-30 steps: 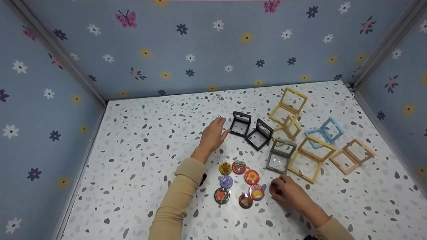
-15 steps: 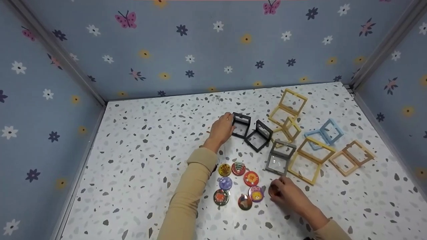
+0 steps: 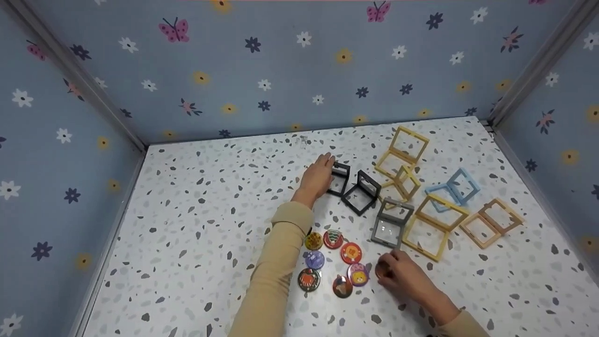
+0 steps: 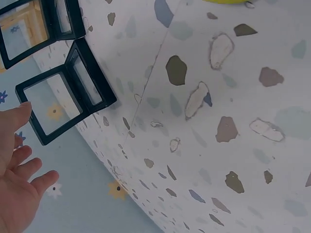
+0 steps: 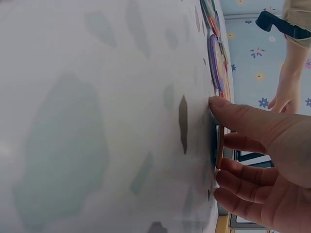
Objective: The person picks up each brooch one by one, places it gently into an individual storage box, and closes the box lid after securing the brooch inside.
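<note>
My left hand is at the left side of a black display frame, which stands opened at its hinge. In the left wrist view the thumb tip touches or overlaps the frame's edge, and the other fingers are spread loosely. A second black frame stands just to the right. Low on the table, my right hand pinches a round reddish-brown button badge between thumb and fingers; the fingers hide most of it. Left of that hand lie several round picture badges in a loose ring.
More hinged frames stand opened on the right: a grey frame, yellow frames, a light blue frame and a tan frame. A flowered blue wall borders the speckled white table.
My left hand has moved right and away from me to the nearest black frame, now covering its left part. The right hand holds its badge in about the same place.
</note>
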Motion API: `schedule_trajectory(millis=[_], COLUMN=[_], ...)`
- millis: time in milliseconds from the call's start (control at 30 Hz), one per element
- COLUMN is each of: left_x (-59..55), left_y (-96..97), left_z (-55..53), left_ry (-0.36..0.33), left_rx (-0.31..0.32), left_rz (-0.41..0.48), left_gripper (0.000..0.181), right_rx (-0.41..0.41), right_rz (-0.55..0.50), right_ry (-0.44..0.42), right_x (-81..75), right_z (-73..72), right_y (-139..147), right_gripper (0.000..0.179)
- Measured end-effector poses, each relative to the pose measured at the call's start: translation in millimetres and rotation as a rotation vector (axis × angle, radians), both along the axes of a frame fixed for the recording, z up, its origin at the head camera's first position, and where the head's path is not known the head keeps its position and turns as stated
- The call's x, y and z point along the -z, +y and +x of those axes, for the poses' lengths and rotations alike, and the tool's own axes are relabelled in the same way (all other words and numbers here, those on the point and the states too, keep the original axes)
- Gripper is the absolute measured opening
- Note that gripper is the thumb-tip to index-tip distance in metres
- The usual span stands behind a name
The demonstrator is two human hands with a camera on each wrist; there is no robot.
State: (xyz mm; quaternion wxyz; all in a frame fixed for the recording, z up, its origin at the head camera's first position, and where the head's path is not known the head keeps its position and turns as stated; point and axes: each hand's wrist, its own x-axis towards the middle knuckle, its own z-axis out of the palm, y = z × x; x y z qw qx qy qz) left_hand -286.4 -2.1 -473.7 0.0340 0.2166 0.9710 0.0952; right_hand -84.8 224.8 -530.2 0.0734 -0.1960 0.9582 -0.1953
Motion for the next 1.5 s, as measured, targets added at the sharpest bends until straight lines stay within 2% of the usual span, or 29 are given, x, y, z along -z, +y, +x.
schedule_trajectory(millis=[200,367,500,600,767,967,1367,1500], left_x=[-3.6,-5.6,-5.7,-4.1,0.3,5.4,7.6,9.2], left_y=[7.8,13.7,16.0,17.5,19.6,22.5,25.7,24.1], left_z=[-3.5,-6.7,-9.9,-11.9,-13.7,-14.3,-14.7,-14.7], left_ry=[-0.029,-0.088,-0.134,-0.141,-0.100,-0.010,0.124,0.140], left_rx=[-0.013,-0.035,-0.048,-0.047,-0.049,-0.041,-0.070,-0.091], left_rz=[-0.039,-0.089,-0.124,-0.122,-0.088,-0.086,-0.069,-0.039], left_gripper=[0.058,0.060,0.060,0.061,0.057,0.048,0.026,0.024], right_rx=[-0.008,0.006,-0.017,-0.023,-0.009,0.021,0.049,0.056], right_rz=[-0.025,-0.028,-0.043,-0.050,-0.059,-0.070,-0.070,-0.063], right_ry=[-0.003,-0.009,0.039,0.058,0.025,-0.010,-0.018,-0.011], right_x=[0.9,0.8,1.8,2.9,2.2,2.3,1.8,1.8], right_z=[1.2,1.1,1.0,1.5,1.8,2.6,2.4,2.6], right_y=[0,1,3,4,5,4,3,2], right_gripper=[0.036,0.037,0.037,0.035,0.034,0.035,0.035,0.035])
